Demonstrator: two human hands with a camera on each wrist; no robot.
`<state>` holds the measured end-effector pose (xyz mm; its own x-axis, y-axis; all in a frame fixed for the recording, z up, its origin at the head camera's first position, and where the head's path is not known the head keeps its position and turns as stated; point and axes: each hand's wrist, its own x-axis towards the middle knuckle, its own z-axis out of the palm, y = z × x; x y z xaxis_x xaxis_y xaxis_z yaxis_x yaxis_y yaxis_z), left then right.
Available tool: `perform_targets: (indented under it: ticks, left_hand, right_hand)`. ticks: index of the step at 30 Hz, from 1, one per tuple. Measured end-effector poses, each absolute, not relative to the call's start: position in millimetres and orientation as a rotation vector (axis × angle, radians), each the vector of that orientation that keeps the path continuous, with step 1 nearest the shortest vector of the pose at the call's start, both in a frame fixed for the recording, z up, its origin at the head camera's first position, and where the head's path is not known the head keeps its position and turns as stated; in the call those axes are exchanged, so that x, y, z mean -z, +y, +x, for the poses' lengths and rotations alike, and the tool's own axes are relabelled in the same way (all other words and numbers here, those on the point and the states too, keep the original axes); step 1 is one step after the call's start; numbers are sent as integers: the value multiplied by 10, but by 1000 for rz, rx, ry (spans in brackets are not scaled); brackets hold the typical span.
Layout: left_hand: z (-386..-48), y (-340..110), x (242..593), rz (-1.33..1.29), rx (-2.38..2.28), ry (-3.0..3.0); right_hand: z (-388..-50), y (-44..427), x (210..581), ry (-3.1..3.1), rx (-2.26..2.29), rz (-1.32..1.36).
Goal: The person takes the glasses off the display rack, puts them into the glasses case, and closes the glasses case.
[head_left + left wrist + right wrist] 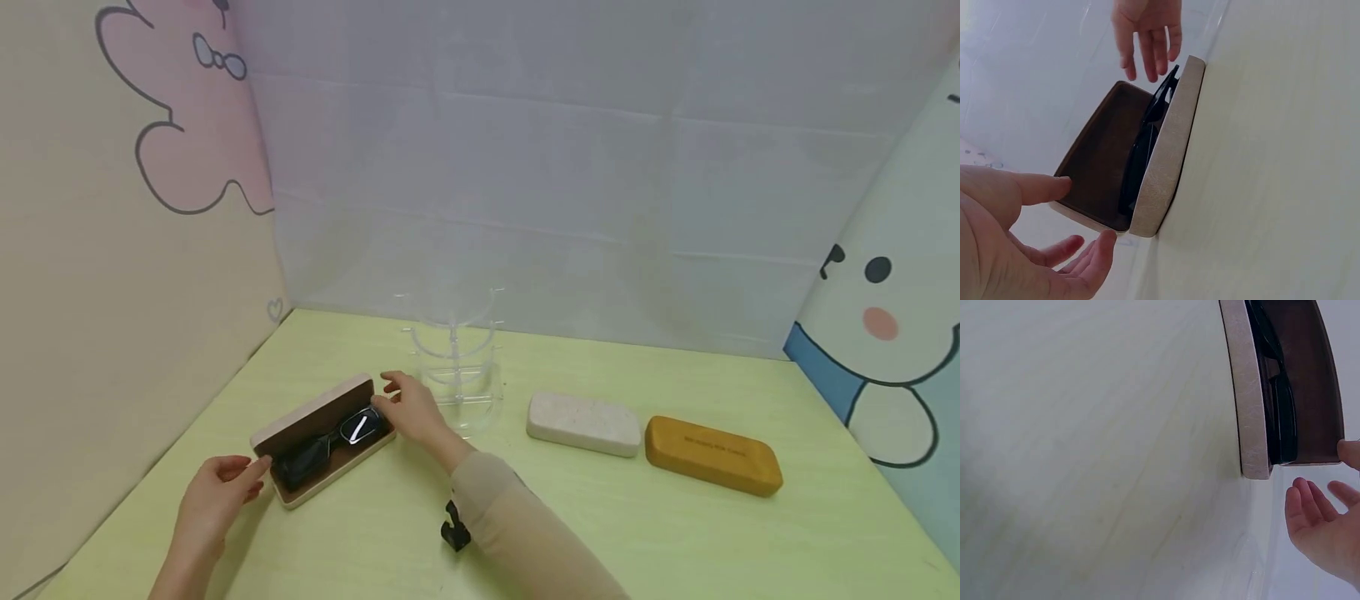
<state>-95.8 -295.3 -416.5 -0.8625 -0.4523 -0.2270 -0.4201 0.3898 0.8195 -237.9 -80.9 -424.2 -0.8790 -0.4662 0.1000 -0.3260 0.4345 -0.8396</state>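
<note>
An eyeglass case [341, 473] with pale outer walls and a brown lining lies with its lid raised. Dark sunglasses [363, 427] rest inside, folded. At the case's left end is my left hand [213, 500], its thumb at the lid's edge and its other fingers loosely bent below, as the left wrist view shows. My right hand [416, 412] is by the opposite end, with the thumb at the lid's corner. In the right wrist view its fingers [1310, 506] hang relaxed beside the case and hold nothing.
Behind my right hand stands a clear tiered display stand [453, 354]. A white speckled case [583, 423] and a mustard-yellow case [712, 454], both closed, lie to the right. A small black object [454, 533] shows beside my right sleeve. Fabric walls surround the table.
</note>
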Motion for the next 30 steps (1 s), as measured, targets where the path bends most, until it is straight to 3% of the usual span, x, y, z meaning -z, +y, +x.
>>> perform_targets:
  ticks: [8, 22, 30]
  left_hand:
    - [-1077, -2893, 4078, 718, 1338, -2619]
    - [-1113, -2911, 4019, 662, 1296, -2818]
    - [-1085, -2926, 3991, 548, 1179, -2959]
  right_hand:
    - [-2398, -856, 4115, 2547, 1263, -971]
    - [-2414, -793, 4116, 2548, 1454, -725]
    - [-2435, -713, 4094, 2553, 1363, -739]
